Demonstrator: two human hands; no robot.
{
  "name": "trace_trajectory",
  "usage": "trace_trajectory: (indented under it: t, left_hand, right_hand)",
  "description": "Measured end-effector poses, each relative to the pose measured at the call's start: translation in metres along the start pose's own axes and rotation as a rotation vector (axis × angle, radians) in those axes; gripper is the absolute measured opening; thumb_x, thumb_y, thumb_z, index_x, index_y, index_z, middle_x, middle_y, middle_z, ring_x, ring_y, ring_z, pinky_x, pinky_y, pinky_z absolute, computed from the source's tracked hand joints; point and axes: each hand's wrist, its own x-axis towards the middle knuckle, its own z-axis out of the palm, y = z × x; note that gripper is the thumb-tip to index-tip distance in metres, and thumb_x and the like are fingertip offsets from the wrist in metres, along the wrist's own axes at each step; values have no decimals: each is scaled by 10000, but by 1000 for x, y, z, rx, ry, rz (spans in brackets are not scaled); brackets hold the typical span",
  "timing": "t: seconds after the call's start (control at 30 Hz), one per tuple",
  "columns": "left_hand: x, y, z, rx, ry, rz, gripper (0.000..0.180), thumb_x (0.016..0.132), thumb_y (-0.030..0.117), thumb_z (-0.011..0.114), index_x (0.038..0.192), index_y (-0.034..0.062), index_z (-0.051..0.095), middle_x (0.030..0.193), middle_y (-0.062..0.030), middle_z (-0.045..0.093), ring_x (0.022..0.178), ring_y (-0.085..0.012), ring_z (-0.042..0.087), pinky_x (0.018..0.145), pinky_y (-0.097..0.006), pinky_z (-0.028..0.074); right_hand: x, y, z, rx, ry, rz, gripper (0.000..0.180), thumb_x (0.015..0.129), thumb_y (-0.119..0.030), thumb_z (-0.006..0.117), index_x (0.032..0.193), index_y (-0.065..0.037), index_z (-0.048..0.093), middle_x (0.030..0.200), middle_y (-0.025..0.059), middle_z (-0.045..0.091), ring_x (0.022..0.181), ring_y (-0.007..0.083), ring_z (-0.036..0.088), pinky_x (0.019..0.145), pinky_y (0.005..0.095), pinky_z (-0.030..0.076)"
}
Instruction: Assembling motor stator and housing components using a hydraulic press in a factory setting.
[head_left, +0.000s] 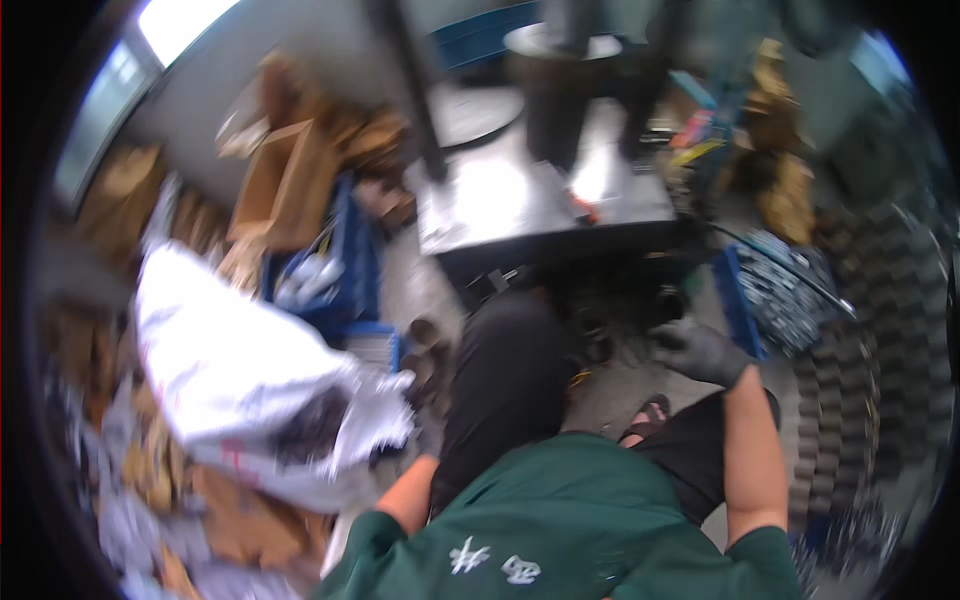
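My right hand (705, 352) wears a grey glove and reaches in below the machine's front edge. Its fingers are smeared by motion. Just beyond them is a dark, round, hollow part (665, 304); whether they touch it I cannot tell. My left forearm (408, 492) runs down beside my left thigh, and the gloved left hand (430, 437) is mostly hidden there. Close to it stand several brownish metal cylinders (424, 332) and an open white woven sack (250, 360) with dark contents.
A machine with a shiny metal table (470, 205) stands ahead. To the left are a blue crate (360, 250) and a cardboard box (290, 185). On the right, a blue bin (738, 300) holds small metal parts, beside stacked dark metal pieces (835, 420).
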Motion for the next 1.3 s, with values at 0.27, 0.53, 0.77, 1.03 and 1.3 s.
trace_trajectory:
  t: [0.27,0.53,0.77,1.03,1.3]
  left_hand:
    - [156,248,90,-444,-171,637,687,930,430,704,1488,87,497,1441,-199,551,1295,-408,564,1103,-507,458]
    - [195,311,56,-846,-152,710,707,918,482,701,1489,113,505,1435,-190,554,1302,-393,555,1115,-505,453]
    - [180,335,-63,-1155,-6,577,726,908,528,698,1490,136,512,1430,-183,557,1308,-380,548,1125,-503,449]
    - [128,412,-172,-1529,112,361,748,896,580,695,1492,163,520,1424,-174,560,1315,-365,539,1137,-501,444]
    - [91,474,-70,-1431,-693,186,723,1061,596,390,1562,76,391,1489,-166,489,1364,-331,513,1172,-505,408]
  right_hand:
    - [10,-13,-6,152,-141,142,486,907,-449,676,1207,-68,712,1141,199,712,1068,399,688,930,500,548]
    - [6,-13,-15,43,-119,253,559,909,-452,659,1323,-78,687,1161,170,748,1127,368,694,1004,489,513]
    - [6,-17,-20,136,263,95,562,936,-400,674,1374,-50,631,1194,178,731,1141,348,690,986,467,524]
    - [30,-44,-15,1374,441,248,698,1022,-482,629,1530,-33,464,1204,156,681,1002,285,702,824,437,597]
    - [33,-36,-7,1953,-1,431,911,849,-814,516,1466,-144,504,1152,228,656,859,320,702,840,559,536]
